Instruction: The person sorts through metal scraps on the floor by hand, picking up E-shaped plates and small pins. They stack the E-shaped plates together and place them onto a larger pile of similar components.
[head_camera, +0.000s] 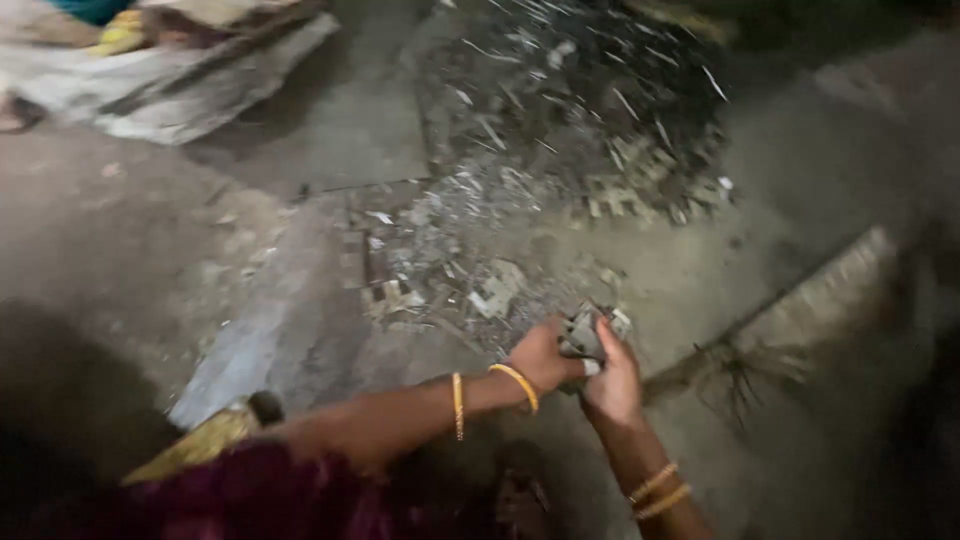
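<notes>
My left hand and my right hand meet low in the head view, both closed around a small bundle of grey metal scrap pieces. Gold bangles circle both wrists. Just above the hands, loose flat metal pieces lie scattered over the concrete floor. A larger dark heap of metal scrap fills the upper middle. The picture is blurred, so the exact shape of the held pieces is unclear.
A broom of bound twigs lies on the floor to the right. Grey sacking is at the upper left, with part of another person sitting on it. A flat grey slab runs diagonally on the left.
</notes>
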